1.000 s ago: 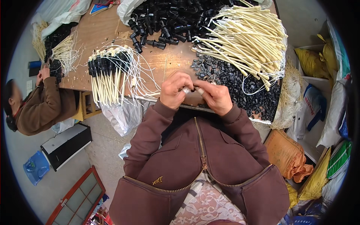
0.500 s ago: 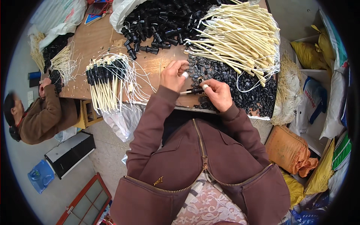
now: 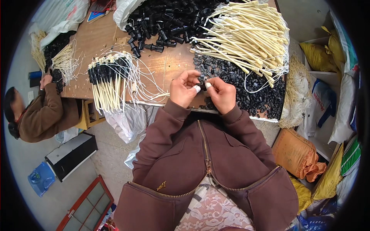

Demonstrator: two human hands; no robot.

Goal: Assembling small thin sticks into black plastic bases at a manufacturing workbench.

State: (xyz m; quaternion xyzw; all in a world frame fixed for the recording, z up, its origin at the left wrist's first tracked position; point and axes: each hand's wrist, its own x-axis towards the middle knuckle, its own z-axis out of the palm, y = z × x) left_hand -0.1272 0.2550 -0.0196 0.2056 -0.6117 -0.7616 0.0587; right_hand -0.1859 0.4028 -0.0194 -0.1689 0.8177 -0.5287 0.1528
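Note:
My left hand (image 3: 184, 89) and my right hand (image 3: 222, 93) are close together over the near edge of the table, each with a white wrap on the thumb. The left fingers are closed around a black plastic fitting (image 3: 200, 86), mostly hidden by the hand. My right thumb and fingertips pinch at the fitting's upper end, where a small pale tip shows; exactly what they grip is too small to make out. Just beyond the hands lies a spread of small black plastic pieces (image 3: 246, 92). Left of them rests a row of cream tubes (image 3: 106, 95) with black fittings and white cords.
A big pile of cream tubes (image 3: 246, 34) lies at the far right of the table, beside a heap of black fittings (image 3: 169, 23). Another person (image 3: 42, 111) works at the left side. Sacks (image 3: 296, 152) stand on the right.
My left hand has moved right and nearer, closing on the black fitting that the right hand held. My right hand has shifted slightly, its fingertips now at the fitting's upper end.

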